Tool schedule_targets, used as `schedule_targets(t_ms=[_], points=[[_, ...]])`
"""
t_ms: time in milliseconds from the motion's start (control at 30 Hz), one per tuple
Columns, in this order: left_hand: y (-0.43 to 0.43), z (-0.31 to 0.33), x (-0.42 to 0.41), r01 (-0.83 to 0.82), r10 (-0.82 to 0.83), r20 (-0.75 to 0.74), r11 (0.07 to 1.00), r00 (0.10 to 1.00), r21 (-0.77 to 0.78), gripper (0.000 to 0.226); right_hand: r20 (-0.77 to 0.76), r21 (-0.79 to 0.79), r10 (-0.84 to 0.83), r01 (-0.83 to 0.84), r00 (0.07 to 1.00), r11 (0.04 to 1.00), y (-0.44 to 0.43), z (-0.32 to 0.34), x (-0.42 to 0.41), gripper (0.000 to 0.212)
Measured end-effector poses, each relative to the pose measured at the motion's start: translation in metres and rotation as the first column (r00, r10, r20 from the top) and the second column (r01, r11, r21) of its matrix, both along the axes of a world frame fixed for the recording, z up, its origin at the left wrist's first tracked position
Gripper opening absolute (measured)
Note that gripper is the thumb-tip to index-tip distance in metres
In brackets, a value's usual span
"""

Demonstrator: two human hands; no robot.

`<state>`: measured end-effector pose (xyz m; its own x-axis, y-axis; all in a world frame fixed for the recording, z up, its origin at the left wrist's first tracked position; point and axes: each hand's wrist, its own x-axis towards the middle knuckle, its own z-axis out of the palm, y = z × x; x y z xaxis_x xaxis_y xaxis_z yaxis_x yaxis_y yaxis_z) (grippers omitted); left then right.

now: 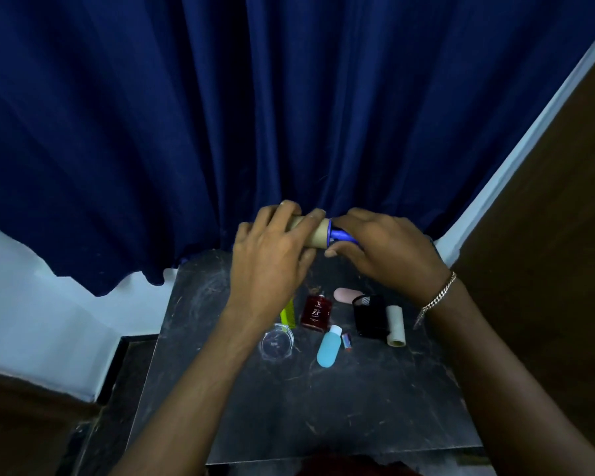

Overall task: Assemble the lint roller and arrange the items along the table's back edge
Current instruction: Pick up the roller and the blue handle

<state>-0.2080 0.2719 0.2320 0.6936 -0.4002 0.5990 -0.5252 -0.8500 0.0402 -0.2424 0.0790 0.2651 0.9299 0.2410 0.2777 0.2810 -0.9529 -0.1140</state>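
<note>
Above the table's back edge, my left hand grips a tan cardboard lint roll. Against the roll's right end sits the blue lint roller handle, held in my right hand; most of the handle is hidden by the fingers. On the dark table below lie a red perfume bottle, a light blue bottle, a green comb, a clear round case, a black mesh item, a second cardboard roll, a pink item and a small tube.
A dark blue curtain hangs right behind the table. A brown panel stands at the right, a pale wall at the left. The table's front half holds nothing but scratches.
</note>
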Motion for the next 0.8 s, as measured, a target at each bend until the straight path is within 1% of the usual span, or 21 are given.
schedule_targets(t_ms=[133, 300, 433, 567, 633, 700, 800], points=[[0.029, 0.007, 0.005, -0.075, 0.072, -0.039, 0.993, 0.997, -0.09, 0.059, -0.026, 0.05, 0.034, -0.033, 0.999, 0.998, -0.014, 0.005, -0.003, 0.051], [0.058, 0.004, 0.005, -0.142, 0.135, -0.072, 0.984, 0.988, -0.109, 0.062, -0.062, 0.102, 0.074, -0.068, 0.995, 0.992, -0.024, 0.003, -0.005, 0.062], [0.06, 0.001, 0.0, -0.117, 0.099, -0.137, 0.985, 0.986, -0.13, 0.062, -0.055, 0.191, 0.059, -0.048, 0.997, 0.981, -0.031, -0.006, -0.007, 0.053], [0.073, -0.001, -0.008, -0.154, 0.126, -0.158, 0.971, 0.979, -0.183, 0.061, -0.053, 0.274, 0.087, -0.069, 0.995, 0.959, -0.022, -0.016, 0.001, 0.042], [0.08, -0.003, -0.012, -0.168, 0.135, -0.169, 0.966, 0.976, -0.196, 0.06, -0.048, 0.371, 0.11, -0.084, 0.993, 0.925, -0.013, -0.025, 0.005, 0.037], [0.086, -0.007, -0.017, -0.169, 0.133, -0.181, 0.965, 0.974, -0.199, 0.06, -0.074, 0.484, 0.132, -0.08, 0.989, 0.872, -0.001, -0.034, 0.008, 0.031], [0.099, -0.013, -0.025, -0.199, 0.151, -0.22, 0.956, 0.964, -0.216, 0.061, -0.119, 0.606, 0.177, -0.069, 0.977, 0.792, 0.023, -0.052, 0.01, 0.032]])
